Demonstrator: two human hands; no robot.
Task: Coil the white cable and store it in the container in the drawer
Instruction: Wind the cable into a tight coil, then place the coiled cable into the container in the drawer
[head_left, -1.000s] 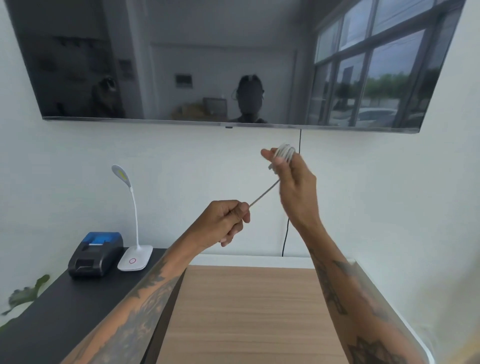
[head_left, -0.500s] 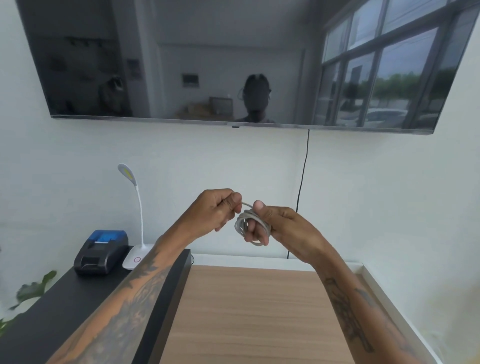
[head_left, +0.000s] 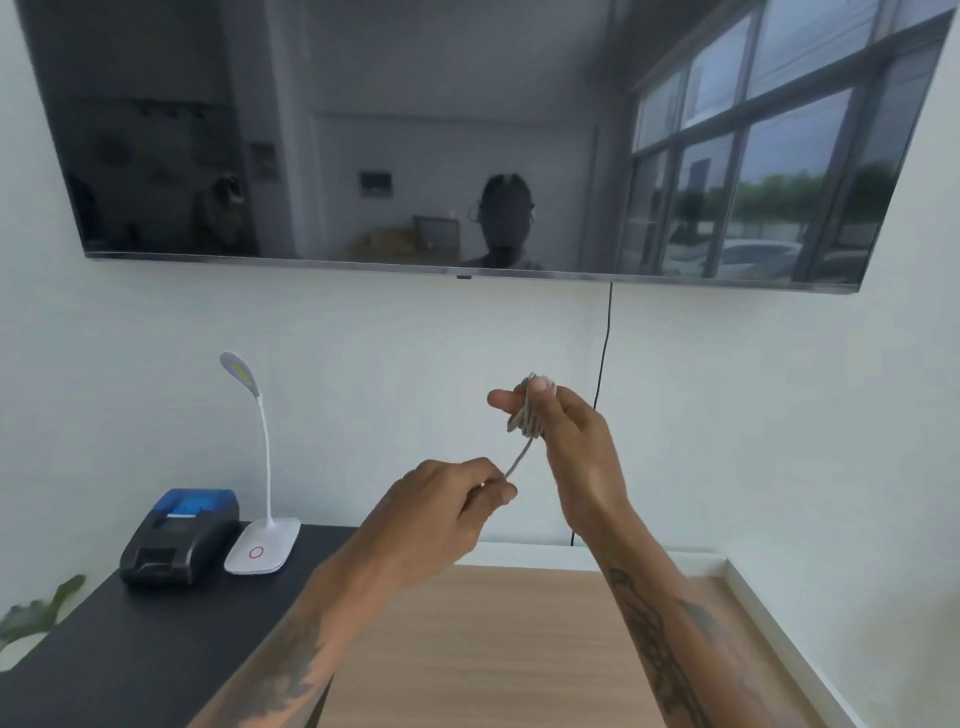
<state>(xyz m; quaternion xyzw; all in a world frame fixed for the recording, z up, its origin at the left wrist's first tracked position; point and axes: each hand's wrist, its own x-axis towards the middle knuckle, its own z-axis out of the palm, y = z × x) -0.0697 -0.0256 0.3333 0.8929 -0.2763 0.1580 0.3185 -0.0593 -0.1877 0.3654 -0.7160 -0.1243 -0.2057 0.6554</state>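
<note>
The white cable (head_left: 525, 423) is wound into a small coil between the thumb and fingers of my right hand (head_left: 569, 447), held up in front of the wall. A short straight tail of the cable runs down and left to my left hand (head_left: 449, 501), which pinches its end with closed fingers. Both hands hover above the wooden surface. No drawer or container is in view.
A light wooden top (head_left: 498, 649) with a white raised rim lies below my arms. To the left is a black shelf (head_left: 130, 660) with a black-and-blue printer (head_left: 176, 538) and a white gooseneck lamp (head_left: 262, 545). A wall-mounted screen (head_left: 467, 135) hangs above, with a black cord (head_left: 602, 364) down the wall.
My hands were close together on the coil; now my right hand has lifted with the coil and my left hand has dropped away, stretching the tail taut between them.
</note>
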